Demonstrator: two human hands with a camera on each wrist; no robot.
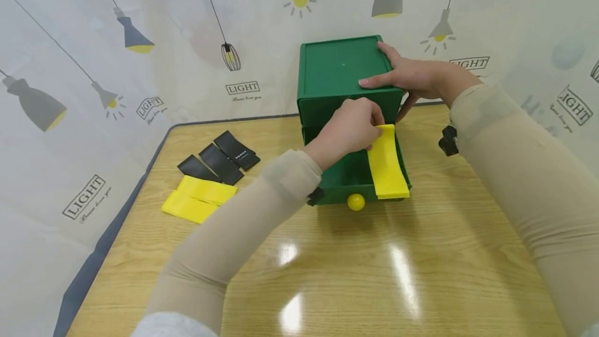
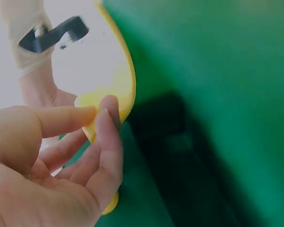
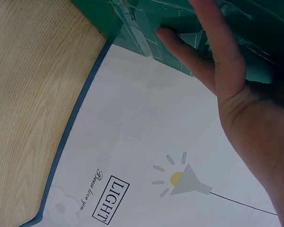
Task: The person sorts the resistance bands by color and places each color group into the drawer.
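Note:
My left hand (image 1: pixel 348 124) pinches the upper end of a flat yellow band (image 1: pixel 389 165), which looks like an elastic exercise band. The band slants along the right side of the open lower drawer (image 1: pixel 334 195), its near end hanging over the front wall. Up close in the left wrist view, the thumb and fingers of the left hand (image 2: pixel 71 161) squeeze the band's edge. With fingers spread, my right hand (image 1: pixel 414 76) rests on the right edge of the green drawer box (image 1: pixel 341 66). Part of the drawer's inside is hidden behind the left hand.
Left of the box, black bands (image 1: pixel 220 163) lie side by side on the wooden table (image 1: pixel 262 254), with yellow bands (image 1: pixel 198 196) in front of them, partly behind my left sleeve. A yellow knob (image 1: pixel 356 202) sticks out from the drawer front. A lamp-patterned cloth (image 1: pixel 187 77) stands behind.

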